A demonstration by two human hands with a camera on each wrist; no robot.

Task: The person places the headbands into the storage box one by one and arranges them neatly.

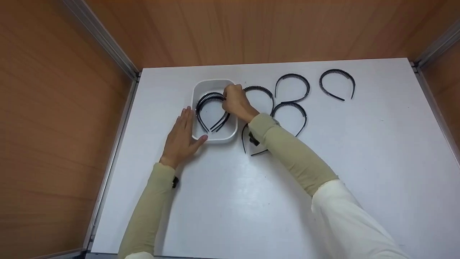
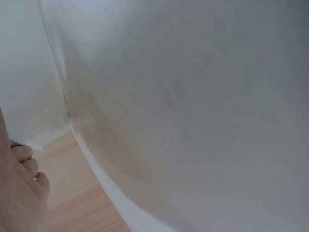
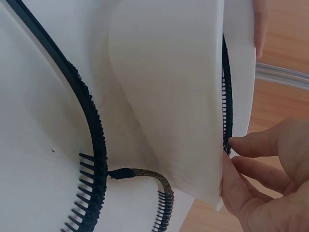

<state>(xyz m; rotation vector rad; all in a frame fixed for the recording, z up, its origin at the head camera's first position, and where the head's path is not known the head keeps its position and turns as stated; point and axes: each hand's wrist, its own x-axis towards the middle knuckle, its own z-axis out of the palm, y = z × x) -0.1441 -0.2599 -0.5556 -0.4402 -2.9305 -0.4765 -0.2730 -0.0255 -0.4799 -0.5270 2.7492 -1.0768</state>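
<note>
My left hand (image 1: 179, 138) lies along the left side of a white plastic tub (image 1: 224, 140). Its fingers are straight, and the thumb reaches the front rim. Several black toothed headbands (image 1: 211, 96) overlap inside the tub. At the tub's right side, my right hand (image 1: 236, 102) pinches a headband (image 3: 227, 111) between thumb and fingers, just inside the wall as the right wrist view shows. From the head view the hand hides much of that band. The left wrist view is mostly filled by a blurred pale surface, with part of a hand (image 2: 24, 188) at its left edge.
More black headbands lie on the white table (image 1: 230, 201) right of the tub. One headband (image 1: 293, 75) is at the back, another (image 1: 336, 71) is farther right, and others lie partly under my right forearm. Wood panels (image 1: 251, 32) stand behind and at both sides.
</note>
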